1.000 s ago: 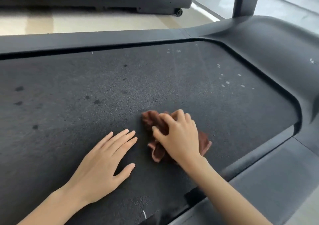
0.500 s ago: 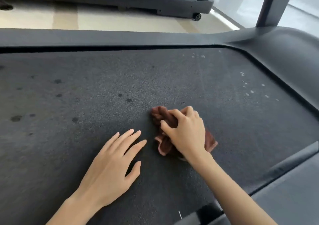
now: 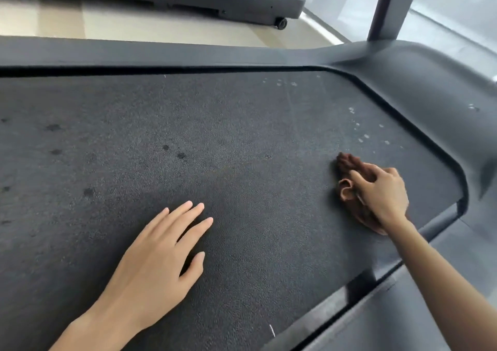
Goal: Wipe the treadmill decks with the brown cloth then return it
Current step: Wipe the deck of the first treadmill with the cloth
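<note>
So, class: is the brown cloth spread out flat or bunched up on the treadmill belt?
Bunched up. The brown cloth sits in crumpled folds under the right hand, which presses it onto the belt.

Both forearms bare, no sleeves; left hand, right hand.

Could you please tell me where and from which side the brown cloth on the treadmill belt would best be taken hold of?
Probably the bunched top of the brown cloth, taken from above. It lies crumpled on the flat belt, so its raised folds give a grip and its edges do not. The right hand already presses on it that way.
</note>
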{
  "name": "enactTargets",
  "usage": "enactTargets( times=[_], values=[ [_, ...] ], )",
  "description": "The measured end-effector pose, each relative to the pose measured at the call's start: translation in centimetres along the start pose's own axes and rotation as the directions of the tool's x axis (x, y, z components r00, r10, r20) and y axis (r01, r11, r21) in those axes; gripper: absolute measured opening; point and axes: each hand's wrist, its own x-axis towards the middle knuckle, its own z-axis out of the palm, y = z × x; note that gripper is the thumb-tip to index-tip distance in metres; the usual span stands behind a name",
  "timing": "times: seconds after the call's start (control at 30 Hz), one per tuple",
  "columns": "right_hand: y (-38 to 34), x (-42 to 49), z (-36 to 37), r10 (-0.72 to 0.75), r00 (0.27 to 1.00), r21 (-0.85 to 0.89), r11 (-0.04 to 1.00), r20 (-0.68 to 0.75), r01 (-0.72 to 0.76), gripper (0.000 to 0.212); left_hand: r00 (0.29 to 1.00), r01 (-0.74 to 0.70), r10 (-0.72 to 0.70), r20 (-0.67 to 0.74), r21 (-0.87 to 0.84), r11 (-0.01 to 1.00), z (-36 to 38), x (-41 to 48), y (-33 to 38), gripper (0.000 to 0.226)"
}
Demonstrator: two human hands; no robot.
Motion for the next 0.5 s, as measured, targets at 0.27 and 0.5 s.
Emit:
enactTargets(
  times=[0.27,0.5],
  values=[
    [-1.1,-9.4,0.5,-0.299,0.953,-0.152,0.941,0.043,0.302,0.043,0.998,-0.047,0.044,0.035,0.088,0.995,2.5,7.3,4.6,0.062],
    [3.8,-4.4,-0.7,-0.320,0.946,-0.037,0.946,0.047,0.322,0.042,0.990,-0.124,0.116,0.081,0.111,0.986,5.5,11.4,10.5,0.064]
  ],
)
